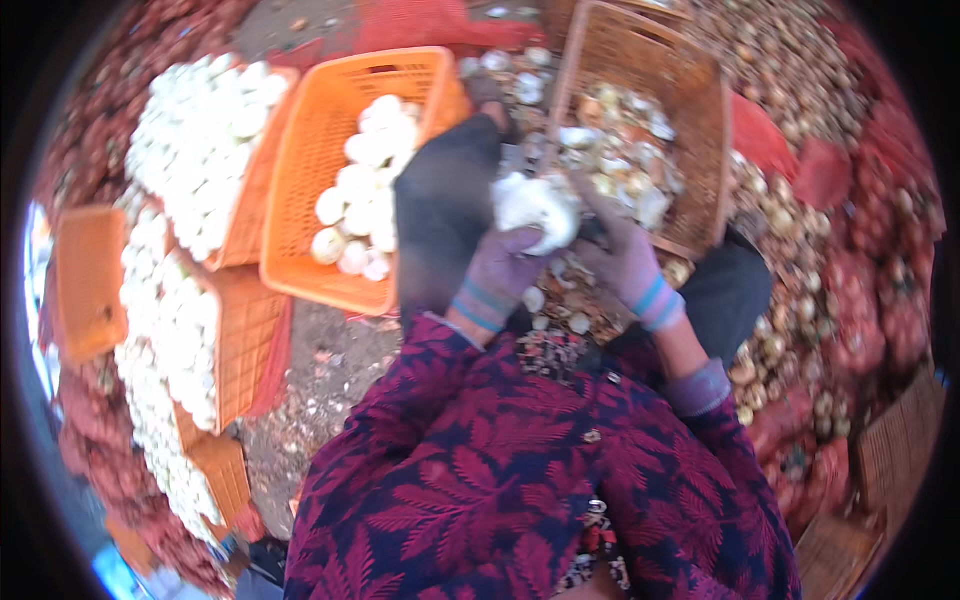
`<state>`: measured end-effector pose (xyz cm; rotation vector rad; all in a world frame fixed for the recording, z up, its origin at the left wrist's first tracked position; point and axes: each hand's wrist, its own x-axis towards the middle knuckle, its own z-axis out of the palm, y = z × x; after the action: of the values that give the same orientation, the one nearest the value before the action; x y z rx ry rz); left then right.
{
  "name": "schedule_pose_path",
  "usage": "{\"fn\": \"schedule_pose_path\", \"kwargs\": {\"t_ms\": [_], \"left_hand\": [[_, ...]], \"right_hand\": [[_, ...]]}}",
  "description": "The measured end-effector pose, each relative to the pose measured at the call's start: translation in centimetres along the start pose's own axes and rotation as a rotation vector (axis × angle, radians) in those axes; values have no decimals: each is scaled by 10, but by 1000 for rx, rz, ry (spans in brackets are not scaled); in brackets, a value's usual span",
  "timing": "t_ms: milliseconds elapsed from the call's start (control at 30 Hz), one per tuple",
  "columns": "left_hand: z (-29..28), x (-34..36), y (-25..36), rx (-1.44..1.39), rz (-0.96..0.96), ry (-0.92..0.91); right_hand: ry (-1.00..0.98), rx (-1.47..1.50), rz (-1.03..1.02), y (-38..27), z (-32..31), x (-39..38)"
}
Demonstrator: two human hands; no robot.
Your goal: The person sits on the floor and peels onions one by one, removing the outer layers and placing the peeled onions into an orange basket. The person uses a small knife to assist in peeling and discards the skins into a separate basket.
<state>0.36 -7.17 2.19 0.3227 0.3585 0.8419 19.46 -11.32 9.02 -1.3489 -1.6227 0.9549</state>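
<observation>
A white peeled onion (535,208) is gripped in my gloved left hand (497,272), whose thumb lies along its near side. Close on its right is my gloved right hand (622,258), fingers curled toward the onion. Blur hides what those fingers hold, if anything. Both hands are between my knees, over loose skins and a few onions on the ground. Just left of my left leg stands an orange crate (285,215) partly filled with peeled white onions (365,185). Beyond my right hand, a brown crate (700,165) contains onion skins and scraps (635,150).
Heaped crates of white onions (205,150) line the left side. Unpeeled onions (790,60) spread over the ground at right, beside filled red mesh sacks (850,310). An orange crate (92,285) rests at far left. Red netting (410,25) lies beyond the crates.
</observation>
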Motion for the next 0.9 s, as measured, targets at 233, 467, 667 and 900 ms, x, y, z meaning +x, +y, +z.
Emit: {"fn": "schedule_pose_path", "kwargs": {"t_ms": [233, 467, 667, 900], "left_hand": [[23, -16, 3, 253, 280, 60], [46, -27, -1, 827, 256, 245], [52, -28, 8, 714, 233, 291], [57, -6, -7, 620, 396, 116]], "right_hand": [[36, 182, 222, 21, -26, -12], [-53, 1065, 746, 35, 11, -32], [-240, 1409, 792, 52, 18, -33], [-247, 1311, 850, 122, 4, -49]]}}
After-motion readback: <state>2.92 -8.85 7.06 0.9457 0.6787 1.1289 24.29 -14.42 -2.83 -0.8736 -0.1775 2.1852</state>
